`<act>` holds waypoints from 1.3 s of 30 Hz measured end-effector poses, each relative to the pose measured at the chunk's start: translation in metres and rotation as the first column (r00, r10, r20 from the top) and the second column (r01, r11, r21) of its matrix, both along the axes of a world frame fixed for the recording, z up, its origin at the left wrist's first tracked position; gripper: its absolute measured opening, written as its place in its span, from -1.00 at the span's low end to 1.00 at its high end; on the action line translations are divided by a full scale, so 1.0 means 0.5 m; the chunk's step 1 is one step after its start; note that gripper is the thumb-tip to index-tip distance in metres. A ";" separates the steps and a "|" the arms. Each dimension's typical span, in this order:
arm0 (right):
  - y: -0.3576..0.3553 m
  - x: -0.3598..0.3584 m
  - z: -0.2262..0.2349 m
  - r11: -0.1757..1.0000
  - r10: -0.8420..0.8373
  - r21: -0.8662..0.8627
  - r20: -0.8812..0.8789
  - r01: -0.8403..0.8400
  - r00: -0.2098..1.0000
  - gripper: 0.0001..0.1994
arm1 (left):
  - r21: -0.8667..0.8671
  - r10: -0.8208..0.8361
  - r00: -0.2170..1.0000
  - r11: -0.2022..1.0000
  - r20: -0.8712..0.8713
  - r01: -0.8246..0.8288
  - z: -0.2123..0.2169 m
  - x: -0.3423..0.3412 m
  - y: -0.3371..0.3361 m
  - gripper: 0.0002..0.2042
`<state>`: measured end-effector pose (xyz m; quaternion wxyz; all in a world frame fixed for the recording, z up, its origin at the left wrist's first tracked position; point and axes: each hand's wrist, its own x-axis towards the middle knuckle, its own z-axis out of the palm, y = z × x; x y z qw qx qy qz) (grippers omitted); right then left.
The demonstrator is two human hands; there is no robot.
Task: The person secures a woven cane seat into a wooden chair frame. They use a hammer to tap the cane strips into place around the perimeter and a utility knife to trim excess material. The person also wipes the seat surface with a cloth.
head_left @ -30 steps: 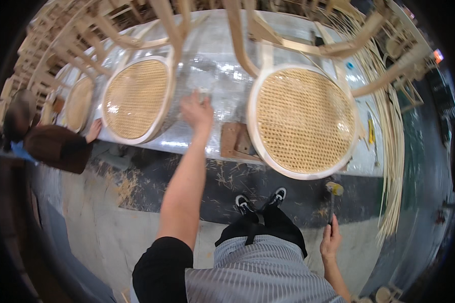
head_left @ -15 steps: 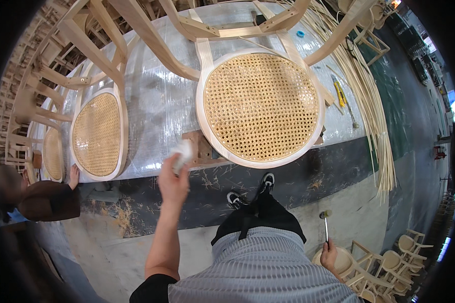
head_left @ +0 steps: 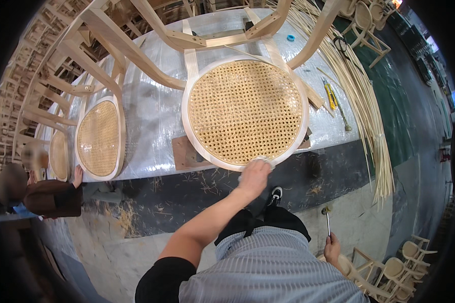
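A pale wooden chair frame lies on the table, its round woven cane panel [head_left: 247, 108] facing up at the near edge. My left hand [head_left: 254, 178] reaches across my front and grips a white cloth [head_left: 266, 161] against the near part of the panel's wooden rim [head_left: 222, 163]. Most of the cloth is hidden under the fingers. Low at my right side, my right hand [head_left: 332, 249] is closed round the handle of a hammer [head_left: 328, 222], whose head points away from me, apart from the chair.
Plastic film covers the table [head_left: 151, 121]. Right of the panel lie a yellow utility knife [head_left: 330, 96], another hammer [head_left: 347, 123] and a long bundle of cane strips [head_left: 376, 136]. A co-worker [head_left: 53, 197] stands at the left beside a second cane chair [head_left: 98, 139]. Chairs [head_left: 394, 267] crowd the lower right.
My left hand has moved right with the cloth, from beside the panel onto its near rim. The right hand still holds the hammer low. The view has shifted slightly.
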<state>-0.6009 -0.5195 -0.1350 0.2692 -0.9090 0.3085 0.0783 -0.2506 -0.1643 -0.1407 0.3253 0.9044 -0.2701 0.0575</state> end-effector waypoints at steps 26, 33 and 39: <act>-0.346 0.111 -0.064 0.992 -0.062 0.102 -0.103 0.072 0.993 -0.57 | 0.058 0.338 0.927 0.935 0.162 -0.351 0.015 -0.036 -0.037 -0.84; -0.353 0.112 -0.093 0.984 -0.061 0.167 0.020 0.057 0.998 -0.56 | 0.164 0.442 0.855 0.854 0.271 -0.494 0.030 -0.044 0.052 -0.88; -0.352 0.144 -0.110 0.998 0.059 0.020 -0.007 -0.058 0.998 -0.57 | -0.039 0.436 0.891 0.900 0.127 -0.435 0.010 -0.044 -0.124 -0.87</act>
